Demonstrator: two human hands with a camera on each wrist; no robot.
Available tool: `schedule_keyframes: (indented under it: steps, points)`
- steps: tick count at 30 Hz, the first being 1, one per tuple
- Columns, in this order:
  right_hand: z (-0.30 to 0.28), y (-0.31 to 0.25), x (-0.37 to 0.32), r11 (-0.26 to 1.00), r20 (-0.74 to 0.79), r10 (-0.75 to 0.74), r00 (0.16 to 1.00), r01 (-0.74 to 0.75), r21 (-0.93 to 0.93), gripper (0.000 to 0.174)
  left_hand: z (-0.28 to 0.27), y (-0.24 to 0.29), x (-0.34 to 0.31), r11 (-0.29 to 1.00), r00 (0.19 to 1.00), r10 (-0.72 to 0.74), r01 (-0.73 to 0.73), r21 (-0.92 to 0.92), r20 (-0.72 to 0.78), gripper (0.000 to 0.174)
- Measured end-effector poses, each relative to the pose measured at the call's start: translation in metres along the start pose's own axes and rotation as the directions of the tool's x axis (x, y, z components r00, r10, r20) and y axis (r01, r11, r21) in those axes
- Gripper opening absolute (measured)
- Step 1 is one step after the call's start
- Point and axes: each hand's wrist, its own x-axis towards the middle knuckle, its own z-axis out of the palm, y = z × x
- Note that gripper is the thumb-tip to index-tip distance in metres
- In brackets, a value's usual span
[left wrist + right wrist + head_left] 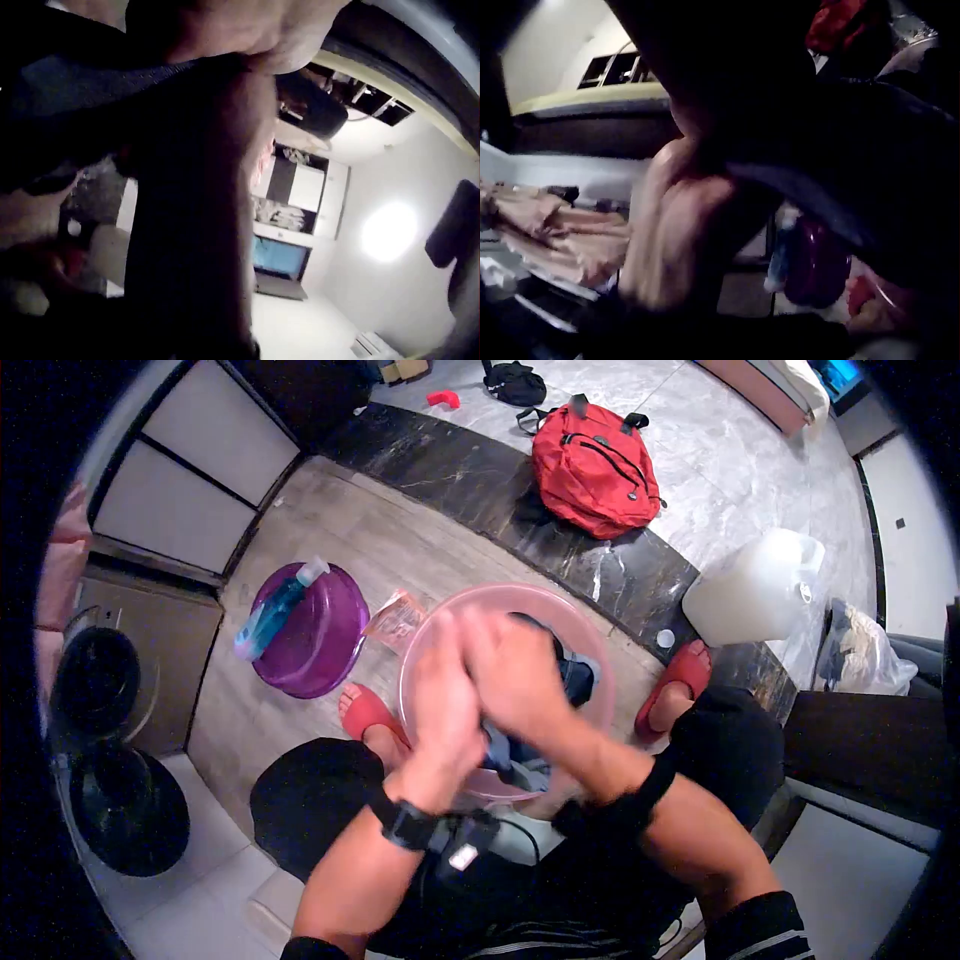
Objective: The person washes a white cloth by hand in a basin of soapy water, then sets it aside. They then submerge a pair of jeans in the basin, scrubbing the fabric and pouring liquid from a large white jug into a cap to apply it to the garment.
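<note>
In the head view, my left hand [442, 695] and right hand [508, 672] meet, blurred, over a pink basin [606, 695]. Dark and blue-grey cloth [578, 678] lies in the basin, partly covered by the hands and forearms. Blur hides how the fingers lie and whether cloth is between them. Part of a hand [247, 26] crosses the top of the left wrist view, near dark blue fabric [97, 82]. The right wrist view has a hand [679, 232] in the middle, mostly in shadow, beside a bluish strip of fabric [802, 196].
A purple basin [335, 630] with a bottle of blue liquid [275, 615] stands at the left, near a small packet [396, 618]. Beyond are a red backpack [600, 470] and a white jug [755, 588]. Feet in red slippers [672, 688] flank the pink basin.
</note>
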Motion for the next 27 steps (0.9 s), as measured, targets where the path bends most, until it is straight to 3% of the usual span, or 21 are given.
schedule_keyframes:
  steps: [1,2,3,5,6,7,9,10,11,13,15,16,18,21,23,24,25,26,27]
  points:
    - [-0.005,0.001,0.009,0.998,-0.058,-0.037,0.998,0.035,-0.042,0.042,0.006,0.001,-0.004,0.998,1.0,-0.018,0.018,-0.064,-0.007,0.042]
    - [-0.001,-0.001,0.006,0.997,-0.056,0.074,0.996,-0.075,-0.007,0.043,0.012,0.003,-0.008,0.991,0.999,-0.037,0.035,-0.129,-0.013,0.039]
    - [0.01,0.005,-0.004,0.991,0.006,0.125,0.992,-0.124,-0.052,0.044,0.004,0.009,-0.002,0.983,0.993,-0.114,0.117,-0.138,0.029,0.038]
    - [0.004,-0.018,-0.026,0.996,0.144,0.072,0.987,-0.064,-0.056,0.043,-0.018,0.01,0.012,0.938,0.958,-0.265,0.282,-0.201,0.107,0.038]
    - [0.003,-0.009,-0.019,0.989,0.12,-0.023,0.993,0.041,-0.142,0.04,-0.024,0.003,0.017,0.898,0.931,-0.336,0.362,-0.25,0.143,0.037]
    - [0.006,0.018,-0.005,0.887,0.096,-0.303,0.948,0.318,-0.335,0.034,-0.019,-0.014,0.006,0.958,0.971,-0.197,0.22,-0.186,0.134,0.035]
    - [-0.003,0.018,0.011,0.945,-0.028,-0.179,0.983,0.164,-0.281,0.028,0.0,-0.004,-0.013,0.975,0.976,-0.165,0.184,-0.125,0.144,0.034]
    - [0.003,0.007,0.001,0.89,0.015,-0.183,0.983,0.172,-0.423,0.026,-0.007,-0.007,0.001,0.976,0.98,-0.152,0.169,-0.135,0.125,0.035]
    - [0.005,-0.002,-0.018,0.871,0.093,-0.238,0.967,0.255,-0.419,0.026,-0.021,-0.007,0.011,0.963,0.963,-0.226,0.243,-0.115,0.148,0.036]
    - [-0.003,-0.012,-0.031,0.975,0.119,-0.139,0.983,0.157,-0.159,0.048,-0.032,0.001,0.019,0.931,0.913,-0.309,0.347,-0.111,0.267,0.037]
    - [-0.01,0.007,0.003,0.965,0.003,-0.082,0.997,0.08,-0.251,0.045,-0.006,-0.021,-0.003,0.961,0.972,-0.21,0.225,-0.162,0.105,0.036]
    - [-0.015,0.009,0.009,0.994,-0.083,0.034,0.996,-0.042,-0.104,0.044,-0.012,-0.021,0.004,0.933,0.931,-0.23,0.294,-0.208,0.285,0.037]
    - [-0.005,0.002,-0.019,0.989,0.003,-0.013,1.0,0.013,-0.144,0.045,-0.049,-0.027,0.034,0.853,0.764,-0.231,0.457,-0.252,0.602,0.038]
    - [-0.009,0.008,-0.02,0.96,0.07,-0.167,0.984,0.178,-0.215,0.046,-0.054,-0.037,0.031,0.789,0.747,-0.3,0.543,-0.286,0.593,0.037]
    - [-0.018,0.019,0.005,0.974,-0.088,-0.063,0.994,0.042,-0.224,0.045,0.005,-0.009,-0.019,0.874,0.887,-0.41,0.448,-0.186,0.21,0.036]
    - [-0.01,0.019,-0.002,0.952,-0.09,-0.117,0.989,0.086,-0.294,0.043,-0.001,-0.017,-0.01,0.947,0.949,-0.258,0.286,-0.147,0.184,0.035]
    - [-0.005,0.02,-0.015,0.936,0.038,-0.196,0.98,0.199,-0.291,0.039,-0.013,-0.019,0.002,0.897,0.916,-0.356,0.39,-0.208,0.185,0.035]
    - [-0.006,0.011,-0.029,0.947,0.084,-0.177,0.981,0.193,-0.258,0.037,-0.036,-0.019,0.022,0.803,0.757,-0.338,0.542,-0.248,0.56,0.035]
    - [-0.008,0.002,-0.037,0.955,0.133,-0.162,0.978,0.19,-0.226,0.034,-0.034,-0.018,0.018,0.805,0.763,-0.336,0.537,-0.252,0.553,0.035]
